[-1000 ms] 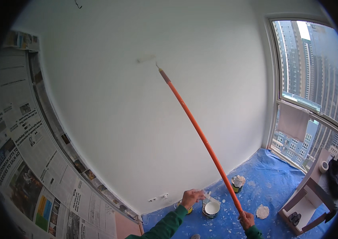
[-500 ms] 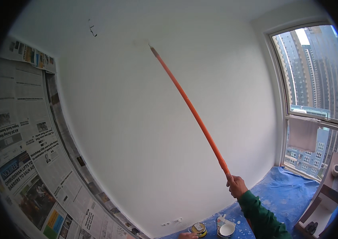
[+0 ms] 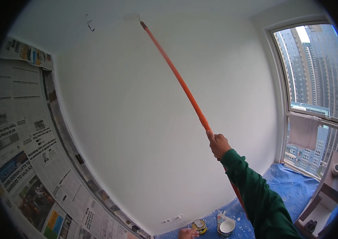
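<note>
My right hand (image 3: 218, 145), in a green sleeve, is wrapped round the orange extension pole (image 3: 179, 77) of a paint roller. The pole slants up and left from my fist, and its lower end runs down behind my forearm. At its top the pale roller head (image 3: 132, 17) lies against the upper part of the white wall (image 3: 149, 119); it blends with the wall and is hard to make out. At the bottom edge my left hand (image 3: 188, 234) shows only in part, with fingers stretched out and nothing in them, beside a yellow-and-black round can (image 3: 199, 225).
Newspaper sheets (image 3: 21, 139) cover the left side. Blue plastic sheeting (image 3: 288, 179) lies on the floor, with a white round container (image 3: 227, 227) on it. A window (image 3: 314, 71) with a hanging cloth (image 3: 302, 129) and a shelf unit (image 3: 324, 203) stand at right. Wires (image 3: 90, 24) protrude at upper left.
My right hand has risen and moved left with the pole, and the roller head has gone higher up the wall. My left hand has come slightly further into view.
</note>
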